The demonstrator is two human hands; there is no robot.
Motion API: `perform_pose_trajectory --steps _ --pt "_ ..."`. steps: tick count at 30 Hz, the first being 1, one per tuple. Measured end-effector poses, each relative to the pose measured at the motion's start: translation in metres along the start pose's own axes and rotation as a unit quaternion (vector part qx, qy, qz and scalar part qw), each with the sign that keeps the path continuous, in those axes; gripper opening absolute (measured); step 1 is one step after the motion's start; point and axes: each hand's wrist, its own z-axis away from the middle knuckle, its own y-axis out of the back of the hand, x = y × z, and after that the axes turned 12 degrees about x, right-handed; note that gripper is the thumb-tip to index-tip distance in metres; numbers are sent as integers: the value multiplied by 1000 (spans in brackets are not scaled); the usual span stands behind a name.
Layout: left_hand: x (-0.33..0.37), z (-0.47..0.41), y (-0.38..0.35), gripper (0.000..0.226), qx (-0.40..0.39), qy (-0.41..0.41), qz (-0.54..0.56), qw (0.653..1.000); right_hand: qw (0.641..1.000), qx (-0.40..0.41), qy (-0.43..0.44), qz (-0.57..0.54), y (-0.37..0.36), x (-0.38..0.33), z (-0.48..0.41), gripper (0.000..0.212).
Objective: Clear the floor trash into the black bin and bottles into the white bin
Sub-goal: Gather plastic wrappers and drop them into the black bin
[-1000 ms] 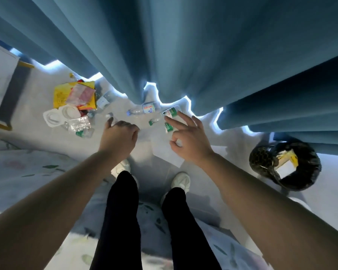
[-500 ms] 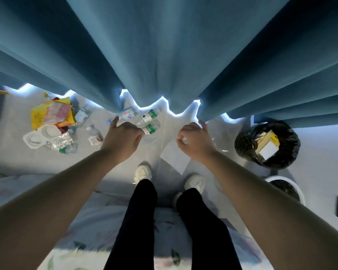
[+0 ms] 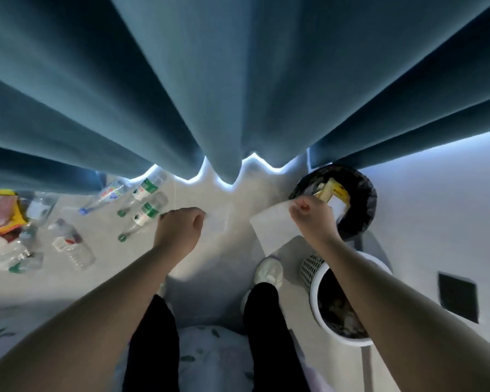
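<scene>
My right hand (image 3: 313, 219) pinches a white sheet of paper (image 3: 275, 227) by its top corner and holds it beside the black bin (image 3: 362, 205). That bin stands at the right by the curtain, with yellow and white trash inside. The white bin (image 3: 317, 275) stands nearer to me, partly behind my right forearm. My left hand (image 3: 178, 230) hangs over the floor with fingers curled, holding nothing. Several plastic bottles (image 3: 146, 199) lie on the floor to its left. Further left lies a heap of wrappers and plastic trash (image 3: 0, 216).
A blue curtain (image 3: 238, 80) hangs in front and reaches the floor. My two feet and dark trouser legs stand below the hands. A patterned rug (image 3: 210, 360) lies under me. A dark floor vent (image 3: 457, 297) sits at the far right.
My right hand has lifted the white paper off the floor and carried it right, up to the black bin. The view has swung right; my left hand stays curled and empty.
</scene>
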Motion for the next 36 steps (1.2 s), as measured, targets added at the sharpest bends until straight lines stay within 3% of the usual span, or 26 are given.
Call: perform_pose_trajectory --steps 8,17,19,22,25,30,34,36 --pt "147 -48 -153 27 -119 52 102 986 977 132 -157 -58 54 173 -64 21" --pt "245 -91 -268 21 -130 67 188 971 950 169 -212 -155 61 260 -93 24" --pt "248 -98 -286 21 -138 44 143 979 944 174 -220 -173 60 269 -97 25" --pt "243 -101 -294 23 -130 -64 -25 989 934 191 -226 -200 61 273 -104 25" --pt "225 -97 -285 34 -120 -175 -179 961 915 204 -237 -254 60 263 -109 27" --pt "187 -99 -272 63 -164 -238 -221 931 895 179 -265 -312 37 243 -126 23" --pt "168 -106 -273 72 -185 -268 -232 917 904 183 -319 -217 -9 243 -146 23" --pt "164 -108 -274 72 -188 -281 -228 913 910 188 -344 -135 -23 240 -150 41"
